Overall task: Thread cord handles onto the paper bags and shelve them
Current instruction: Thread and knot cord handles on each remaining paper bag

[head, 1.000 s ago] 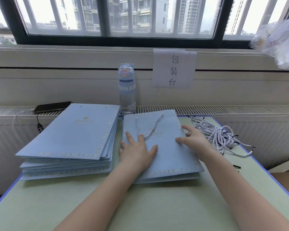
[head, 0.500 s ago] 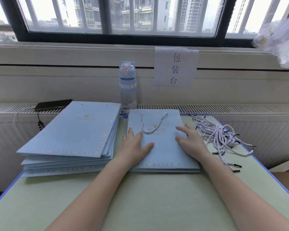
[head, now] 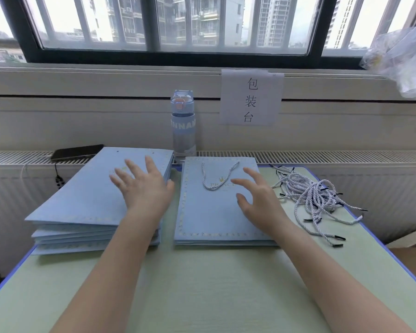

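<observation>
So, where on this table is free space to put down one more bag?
The wide front strip of the table, nearer than both stacks, is bare except for the forearms. A narrow gap separates the left stack and right stack. The right side is crowded with loose cords.

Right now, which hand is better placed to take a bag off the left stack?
Left: the left hand is over the stack, the right hand over the corded bag.

Daylight is entering through the barred window (head: 178,22); a radiator grille (head: 322,156) is extending behind the pale green bench (head: 202,284).
</observation>
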The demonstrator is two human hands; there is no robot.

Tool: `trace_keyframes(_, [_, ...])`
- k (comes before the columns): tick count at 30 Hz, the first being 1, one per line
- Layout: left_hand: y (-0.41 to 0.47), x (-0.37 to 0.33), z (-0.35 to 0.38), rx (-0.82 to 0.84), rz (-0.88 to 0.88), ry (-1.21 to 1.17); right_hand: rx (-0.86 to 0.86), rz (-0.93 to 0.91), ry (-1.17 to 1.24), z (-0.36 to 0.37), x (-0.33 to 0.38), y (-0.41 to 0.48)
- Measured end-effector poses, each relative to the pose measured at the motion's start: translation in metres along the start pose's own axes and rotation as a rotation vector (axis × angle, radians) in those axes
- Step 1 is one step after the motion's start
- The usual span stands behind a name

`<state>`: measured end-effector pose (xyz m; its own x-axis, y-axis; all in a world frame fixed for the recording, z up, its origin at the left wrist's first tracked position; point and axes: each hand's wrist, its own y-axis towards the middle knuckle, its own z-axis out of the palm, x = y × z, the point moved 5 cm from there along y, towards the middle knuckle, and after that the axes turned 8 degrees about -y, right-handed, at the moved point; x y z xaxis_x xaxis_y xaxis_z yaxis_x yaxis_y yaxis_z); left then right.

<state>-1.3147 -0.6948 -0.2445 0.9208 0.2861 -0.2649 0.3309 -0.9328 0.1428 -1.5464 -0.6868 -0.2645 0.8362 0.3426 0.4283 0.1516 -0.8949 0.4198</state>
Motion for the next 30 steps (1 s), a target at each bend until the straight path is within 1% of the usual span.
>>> trace_keyframes(1, [0.003,0.009,0.009,0.101,-0.075,-0.018,0.041,-0.014,-0.001,0.005,0.004,-0.001])
trace_keyframes(3, [0.007,0.017,0.025,0.207,-0.139,-0.007,0.171,-0.006,-0.037,0.018,0.005,-0.005])
trace_keyframes(5, [0.006,0.018,0.03,0.227,-0.149,0.007,0.297,0.027,-0.117,0.028,0.003,-0.009])
trace_keyframes(7, [0.005,0.017,0.029,0.234,-0.146,0.021,0.334,0.043,-0.141,0.031,0.001,-0.01])
trace_keyframes(12, [-0.008,0.002,0.029,0.272,-0.095,0.073,0.338,0.048,-0.108,0.028,0.0,-0.008])
trace_keyframes(14, [-0.013,-0.008,0.029,0.292,-0.052,0.076,0.345,0.049,-0.117,0.029,0.0,-0.008])
trace_keyframes(18, [-0.016,-0.017,0.028,0.275,0.063,0.056,0.346,0.054,-0.122,0.03,0.0,-0.008])
trace_keyframes(23, [-0.024,-0.026,0.033,0.283,0.154,0.133,0.351,0.057,-0.126,0.028,-0.001,-0.009])
trace_keyframes(26, [-0.032,-0.039,0.039,0.292,0.232,0.122,0.306,0.058,-0.073,0.026,0.0,-0.007])
trace_keyframes(30, [-0.058,-0.06,0.047,0.324,0.314,0.173,0.177,0.111,0.013,0.017,-0.004,-0.002])
